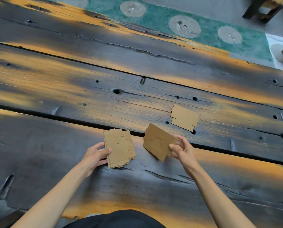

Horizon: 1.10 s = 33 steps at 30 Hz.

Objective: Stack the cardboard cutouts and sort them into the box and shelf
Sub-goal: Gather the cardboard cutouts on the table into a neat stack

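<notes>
Three lots of flat brown cardboard cutouts show on the dark, orange-streaked plank bench (pixel 71 145): a small stack, one single held piece, and one single loose piece.

The brown cardboard stack (pixel 119 148) lies on the bench at the near centre, its layered edges showing along the near and right sides; how many sheets it holds cannot be counted. Its long axis runs away from the person, tilted slightly leftward at the far end. The left hand (pixel 94 156) grips it from the left edge, thumb on top, fingers (pixel 103 162) curled beneath.

The held single brown cutout (pixel 158 142) is just right of the stack, apart from it, tilted up off the bench, its long axis slanting from far-left to near-right. The right hand (pixel 181 148) pinches its right end between thumb and fingers.

The loose notched brown cutout (pixel 184 117) lies flat farther back and to the right, untouched, long axis roughly across the bench.
</notes>
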### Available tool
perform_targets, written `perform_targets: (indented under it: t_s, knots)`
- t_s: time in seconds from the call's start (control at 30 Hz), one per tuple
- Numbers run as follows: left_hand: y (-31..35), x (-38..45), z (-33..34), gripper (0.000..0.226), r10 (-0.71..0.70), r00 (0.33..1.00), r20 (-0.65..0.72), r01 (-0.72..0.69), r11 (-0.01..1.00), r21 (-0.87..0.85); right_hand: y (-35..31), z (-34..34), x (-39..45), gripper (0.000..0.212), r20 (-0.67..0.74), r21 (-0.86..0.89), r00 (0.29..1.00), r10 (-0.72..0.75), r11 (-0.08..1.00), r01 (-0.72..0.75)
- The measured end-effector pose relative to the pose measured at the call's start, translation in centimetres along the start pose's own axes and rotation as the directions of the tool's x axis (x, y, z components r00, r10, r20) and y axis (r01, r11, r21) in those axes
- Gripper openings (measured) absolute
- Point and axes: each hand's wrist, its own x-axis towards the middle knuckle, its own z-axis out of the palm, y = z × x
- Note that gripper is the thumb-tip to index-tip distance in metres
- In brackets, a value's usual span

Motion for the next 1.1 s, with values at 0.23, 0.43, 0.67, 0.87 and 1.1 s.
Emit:
perform_targets:
  t_s: [0.23,0.43,0.67,0.87,1.1]
  knots:
    - [1.0,-0.9,1.5,0.03,0.049,0.996,0.077,-0.051,0.999,0.019,-5.0,-0.5,-0.9,0.015,0.001,-0.035,0.99,-0.143,0.989,0.143]
    - [2.0,-2.6,3.6,0.042,0.056,0.969,0.24,-0.067,0.997,0.04,-6.5,2.6,-1.8,0.014,0.185,-0.285,0.962,-0.201,0.926,0.248]
    - [1.9,-4.2,6.0,0.055,0.062,0.909,0.411,-0.084,0.996,0.036,-7.5,4.7,-2.5,0.025,0.352,-0.521,0.902,-0.25,0.748,0.411]
    - [0.9,-4.9,7.5,0.065,0.033,0.889,0.457,-0.046,0.999,0.017,-7.2,4.7,-3.2,0.024,0.35,-0.584,0.877,-0.329,0.656,0.479]
    - [-0.3,-4.9,9.3,0.06,0.011,0.884,0.467,-0.012,1.0,-0.001,-5.7,3.7,-3.6,0.023,0.319,-0.571,0.878,-0.358,0.666,0.479]
